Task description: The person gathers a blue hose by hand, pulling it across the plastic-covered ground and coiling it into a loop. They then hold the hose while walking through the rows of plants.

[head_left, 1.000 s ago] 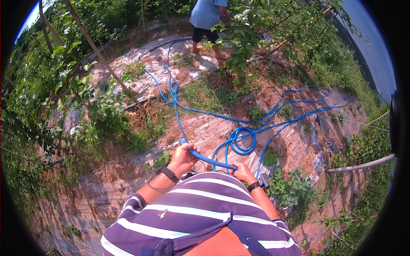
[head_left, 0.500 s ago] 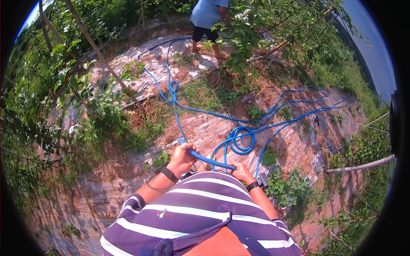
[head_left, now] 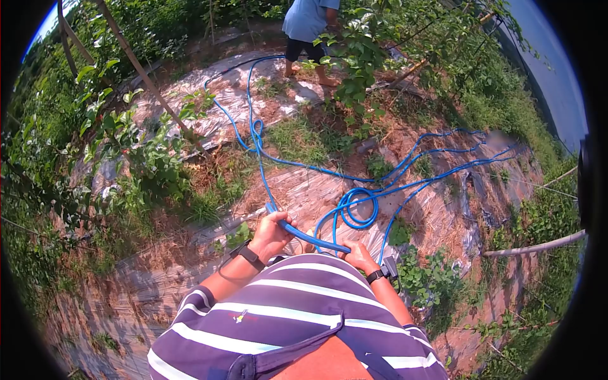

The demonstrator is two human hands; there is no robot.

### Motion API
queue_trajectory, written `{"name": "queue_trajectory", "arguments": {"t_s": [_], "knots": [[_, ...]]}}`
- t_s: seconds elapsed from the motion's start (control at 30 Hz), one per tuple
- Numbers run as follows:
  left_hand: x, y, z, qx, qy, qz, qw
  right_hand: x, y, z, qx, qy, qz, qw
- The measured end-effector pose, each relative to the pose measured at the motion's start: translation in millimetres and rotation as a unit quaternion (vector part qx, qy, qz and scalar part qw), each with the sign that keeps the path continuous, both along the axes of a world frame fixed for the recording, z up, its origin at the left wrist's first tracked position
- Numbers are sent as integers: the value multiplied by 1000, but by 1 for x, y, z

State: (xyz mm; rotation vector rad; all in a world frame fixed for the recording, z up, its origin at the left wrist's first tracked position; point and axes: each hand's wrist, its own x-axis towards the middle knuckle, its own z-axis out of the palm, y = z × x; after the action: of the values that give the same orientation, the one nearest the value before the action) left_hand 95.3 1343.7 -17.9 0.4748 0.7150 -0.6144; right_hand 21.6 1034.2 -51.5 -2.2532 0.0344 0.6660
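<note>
Ground [head_left: 158, 278] takes most of the view: soil under shiny, wrinkled plastic film, dry straw on top. Green leafy plants [head_left: 152, 180] line the left side and the top. Dark purple short-sleeved shirt with white stripes [head_left: 285, 310] fills bottom centre, worn by the person. Long blue flexible hose [head_left: 307, 237] runs from the hands across the film. It has a round coil [head_left: 378, 206] on the ground just beyond the right hand, a small narrow loop [head_left: 256, 126] farther off, and several strands going out to the right. Co-worker [head_left: 305, 22] in light blue top and dark shorts stands barefoot at the top, by the far hose run; their hands are hard to make out behind leaves. Thin brown wooden pole [head_left: 140, 63] leans at upper left. Grey curved rod [head_left: 538, 247] sticks in from the right edge. Left hand [head_left: 271, 233]: fingers wrapped round the hose, thumb along the top. Right hand [head_left: 360, 255]: pinching the same hose section nearer the shirt, some fingers hidden underneath. Black wristband on the left wrist [head_left: 252, 258], narrower black band on the right wrist [head_left: 375, 276], small grey device [head_left: 391, 267] beside it
</note>
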Motion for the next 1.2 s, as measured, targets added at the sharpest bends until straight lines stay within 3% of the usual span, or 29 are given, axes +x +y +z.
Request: {"name": "queue_trajectory", "arguments": {"t_s": [0.33,0.53,0.77,0.83,0.9,1.2], "knots": [[0,3,-2,-1,-5,10,1000,8,5,7,17,18,-14,1000],[-3,5,-7,-6,-3,25,1000,7,0,-15,40,-2,-12,999],[-5,6,-10,-11,0,33,999,7,-1,-14,-4,-13,5,1000],[-5,7,-18,-53,-18,34,998,9,-1,-8,13,41,3,999],[-4,6,-15,-36,6,44,998,10,3,3,-28,-6,20,999],[1,8,-17,-11,1,5,1000,0,3,-7,-1,33,-6,999]]}}
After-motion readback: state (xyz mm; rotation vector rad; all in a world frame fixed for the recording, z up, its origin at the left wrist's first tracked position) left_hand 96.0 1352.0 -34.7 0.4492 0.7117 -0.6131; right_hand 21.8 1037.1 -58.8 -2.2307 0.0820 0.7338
